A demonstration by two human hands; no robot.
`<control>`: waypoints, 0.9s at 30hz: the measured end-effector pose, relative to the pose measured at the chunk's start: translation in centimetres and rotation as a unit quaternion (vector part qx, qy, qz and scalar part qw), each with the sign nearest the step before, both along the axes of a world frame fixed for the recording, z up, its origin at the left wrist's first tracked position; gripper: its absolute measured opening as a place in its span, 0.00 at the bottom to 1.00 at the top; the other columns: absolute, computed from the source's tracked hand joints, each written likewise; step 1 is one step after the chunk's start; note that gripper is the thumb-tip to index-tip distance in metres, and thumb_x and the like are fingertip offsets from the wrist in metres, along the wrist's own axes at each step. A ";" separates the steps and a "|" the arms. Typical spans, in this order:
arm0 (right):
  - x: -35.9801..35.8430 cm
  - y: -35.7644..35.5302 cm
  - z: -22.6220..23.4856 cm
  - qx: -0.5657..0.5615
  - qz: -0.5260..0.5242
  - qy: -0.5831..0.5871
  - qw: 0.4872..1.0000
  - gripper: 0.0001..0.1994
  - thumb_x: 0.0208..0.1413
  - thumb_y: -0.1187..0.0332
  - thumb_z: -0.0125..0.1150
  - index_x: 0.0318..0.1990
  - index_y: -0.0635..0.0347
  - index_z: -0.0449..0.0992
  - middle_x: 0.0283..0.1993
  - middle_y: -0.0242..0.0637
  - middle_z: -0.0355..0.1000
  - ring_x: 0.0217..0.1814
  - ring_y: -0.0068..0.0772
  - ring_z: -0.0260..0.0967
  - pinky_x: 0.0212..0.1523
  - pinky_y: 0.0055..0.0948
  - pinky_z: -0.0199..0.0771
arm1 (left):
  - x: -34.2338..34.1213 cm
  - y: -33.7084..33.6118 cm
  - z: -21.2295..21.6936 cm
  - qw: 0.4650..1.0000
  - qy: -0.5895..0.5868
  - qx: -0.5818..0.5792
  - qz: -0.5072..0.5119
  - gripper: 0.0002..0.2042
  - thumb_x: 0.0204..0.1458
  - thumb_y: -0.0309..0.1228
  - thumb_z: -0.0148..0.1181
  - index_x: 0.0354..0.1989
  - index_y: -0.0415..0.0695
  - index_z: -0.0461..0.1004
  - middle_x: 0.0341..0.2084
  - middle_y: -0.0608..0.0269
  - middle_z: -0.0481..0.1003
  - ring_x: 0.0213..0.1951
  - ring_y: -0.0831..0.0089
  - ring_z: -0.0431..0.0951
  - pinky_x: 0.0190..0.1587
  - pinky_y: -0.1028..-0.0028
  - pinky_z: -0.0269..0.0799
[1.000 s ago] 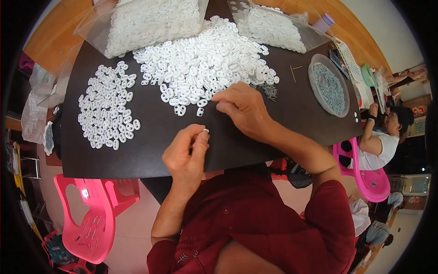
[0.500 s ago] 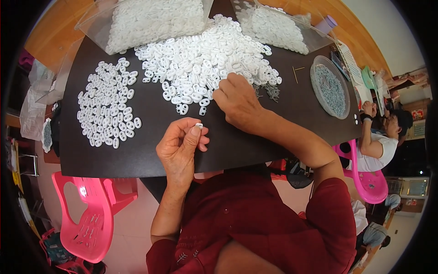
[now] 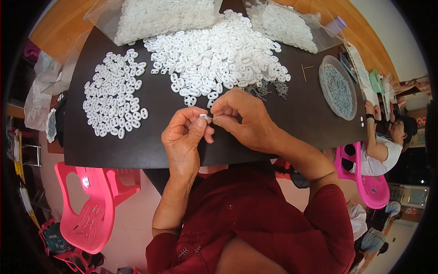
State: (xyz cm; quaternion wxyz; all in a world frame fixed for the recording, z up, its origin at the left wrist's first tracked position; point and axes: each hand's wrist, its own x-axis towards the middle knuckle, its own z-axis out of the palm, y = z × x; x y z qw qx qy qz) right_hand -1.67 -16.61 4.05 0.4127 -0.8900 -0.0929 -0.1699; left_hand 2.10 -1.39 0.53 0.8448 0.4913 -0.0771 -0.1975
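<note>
Between the thumb and fingers of my left hand (image 3: 185, 137) is a small white oval plastic piece (image 3: 204, 117). My right hand (image 3: 248, 121) is closed in a pinch just beside that piece; whatever its fingertips hold is too small to make out. Beyond both hands spreads a big heap of white two-holed oval pieces (image 3: 214, 50). A small pile of grey screws (image 3: 261, 90) lies at the heap's near right edge. To the left, a separate group of similar ovals (image 3: 112, 93) lies mostly in a single layer.
Two clear bins (image 3: 102, 23) of white pieces stand at the back. On the right is a round clear dish (image 3: 322, 86) of small screws, with two thin brass-coloured rods (image 3: 305, 73) nearby. A co-worker (image 3: 388, 148) sits far right. Pink chairs (image 3: 98, 219) flank the dark table (image 3: 137, 155).
My right hand has drawn back from the edge of the heap to the piece in my left hand, its fingers now pinched. The whole view has shifted slightly.
</note>
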 end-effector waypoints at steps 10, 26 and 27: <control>0.1 0.3 -0.3 0.074 -0.017 0.060 0.995 0.07 0.46 0.73 0.61 0.32 0.60 0.70 0.26 0.35 0.67 0.27 0.30 0.67 0.29 0.28 0.67 | -0.3 0.2 0.2 1.000 0.008 0.005 -0.003 0.04 0.54 0.22 0.54 0.36 0.35 0.71 0.25 0.62 0.73 0.23 0.80 0.72 0.24 0.82 0.68; 0.4 0.5 0.0 0.120 0.005 0.119 0.986 0.08 0.46 0.77 0.63 0.35 0.62 0.73 0.28 0.29 0.69 0.28 0.15 0.63 0.28 0.18 0.65 | -0.8 0.1 -0.1 0.998 -0.039 0.044 0.026 0.05 0.53 0.22 0.55 0.36 0.34 0.71 0.25 0.63 0.72 0.22 0.80 0.71 0.22 0.82 0.68; 0.4 0.6 0.1 0.120 0.006 0.120 0.986 0.08 0.46 0.77 0.63 0.35 0.62 0.73 0.28 0.29 0.69 0.28 0.15 0.63 0.28 0.18 0.65 | -0.9 0.0 -0.1 0.998 -0.037 0.038 0.036 0.05 0.53 0.22 0.56 0.36 0.34 0.72 0.24 0.64 0.72 0.22 0.80 0.71 0.22 0.83 0.68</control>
